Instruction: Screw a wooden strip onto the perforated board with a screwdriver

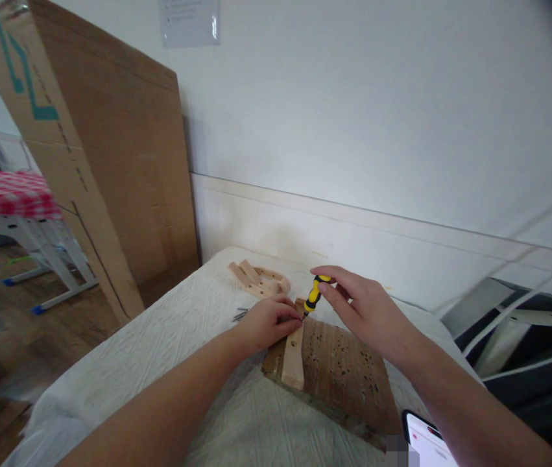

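My right hand (368, 311) grips a yellow and black screwdriver (313, 296), its handle tilted and its tip pointing down. The tip meets a pale, curved wooden piece (294, 360) with a hole in it. That piece lies along the left side of a worn brown board (344, 376) dotted with many small holes. My left hand (270, 319) rests over the wooden piece, its fingertips pinched together right beside the screwdriver tip. Whatever lies between those fingertips is too small to make out.
More pale wooden pieces (259, 280) lie behind my left hand, with several metal screws (240, 314) nearby. A lit phone (426, 438) is at the front right. The white cloth (159, 383) covers the work surface. A tall cardboard box (124, 143) stands at left against the wall.
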{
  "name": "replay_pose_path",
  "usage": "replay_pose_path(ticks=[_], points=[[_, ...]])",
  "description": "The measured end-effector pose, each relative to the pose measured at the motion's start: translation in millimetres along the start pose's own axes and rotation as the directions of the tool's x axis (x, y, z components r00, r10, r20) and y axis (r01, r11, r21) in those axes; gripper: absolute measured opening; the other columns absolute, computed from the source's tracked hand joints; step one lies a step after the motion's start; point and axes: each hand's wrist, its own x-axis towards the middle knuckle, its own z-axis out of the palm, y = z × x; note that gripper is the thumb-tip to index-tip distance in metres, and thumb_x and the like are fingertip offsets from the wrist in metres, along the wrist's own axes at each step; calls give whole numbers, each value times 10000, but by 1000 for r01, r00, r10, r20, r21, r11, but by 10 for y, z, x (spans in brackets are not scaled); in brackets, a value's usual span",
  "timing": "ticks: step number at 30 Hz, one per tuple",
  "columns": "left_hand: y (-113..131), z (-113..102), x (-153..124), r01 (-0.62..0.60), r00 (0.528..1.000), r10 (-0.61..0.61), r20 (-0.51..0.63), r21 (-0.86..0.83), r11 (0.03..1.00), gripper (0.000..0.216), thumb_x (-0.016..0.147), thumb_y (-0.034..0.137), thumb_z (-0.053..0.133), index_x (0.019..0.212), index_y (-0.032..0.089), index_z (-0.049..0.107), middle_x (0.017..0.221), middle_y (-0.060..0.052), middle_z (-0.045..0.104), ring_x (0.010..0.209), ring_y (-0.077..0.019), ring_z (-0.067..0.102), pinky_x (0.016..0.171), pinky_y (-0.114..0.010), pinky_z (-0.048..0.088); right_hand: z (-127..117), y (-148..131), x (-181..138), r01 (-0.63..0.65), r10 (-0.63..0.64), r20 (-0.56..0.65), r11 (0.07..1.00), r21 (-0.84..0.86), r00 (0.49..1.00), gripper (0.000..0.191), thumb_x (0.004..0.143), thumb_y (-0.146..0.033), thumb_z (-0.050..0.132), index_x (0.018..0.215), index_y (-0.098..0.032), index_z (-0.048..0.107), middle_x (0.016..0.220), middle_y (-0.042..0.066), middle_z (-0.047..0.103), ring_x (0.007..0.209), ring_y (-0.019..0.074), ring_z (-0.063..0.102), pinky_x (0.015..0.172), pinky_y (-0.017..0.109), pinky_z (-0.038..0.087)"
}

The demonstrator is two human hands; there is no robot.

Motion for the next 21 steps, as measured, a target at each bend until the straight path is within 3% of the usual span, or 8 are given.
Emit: replay_pose_path(ticks=[3,6,9,13,17,21], points=[[9,-17,7,-17,999,17,32,13,1000,177,854,287,541,880,183,681,944,-54,620,911,-161,553,848,-296,429,27,37,16,-93,94,-37,996,12,995,249,880,-389,483,972,-181,586,687,28,666,583,152,620,585,274,490],[22,-32,12,-20,997,18,70,23,1000,183,861,289,530,909,190,676,969,-60,618,944,-173,544,864,-309,423,70,73,22,-124,129,-57,990,71,990,257,880,-392,480,988,-173,559,729,41,675,639,162,644,612,284,501],[27,-31,8,-4,998,2,61,26,1000,197,869,302,517,898,185,673,949,-59,615,936,-176,542,858,-311,423,83,98,23,-110,113,-30,991,82,993,310,904,-383,425,1085,-166,552,852,76,698,746,181,667,697,322,522],[22,-16,-2,16,999,-17,40,31,999,208,874,313,510,879,178,668,937,-56,610,906,-170,545,837,-300,427,27,120,14,3,-3,-10,1000,15,1000,389,927,-334,346,1231,-171,527,1173,123,635,976,211,639,838,388,507],[20,-13,-4,2,999,-4,41,43,999,215,874,316,509,867,173,669,927,-56,612,906,-170,547,834,-294,422,-23,118,12,20,-19,23,1000,-18,1000,420,923,-300,360,1312,-179,467,1046,97,688,858,189,666,761,356,531],[21,-13,-2,-25,999,25,31,29,999,218,877,317,503,886,177,670,930,-55,617,909,-165,551,837,-290,422,10,135,27,25,-29,-46,997,-77,999,302,908,-320,422,1112,-194,605,951,73,703,735,170,661,700,323,531]])
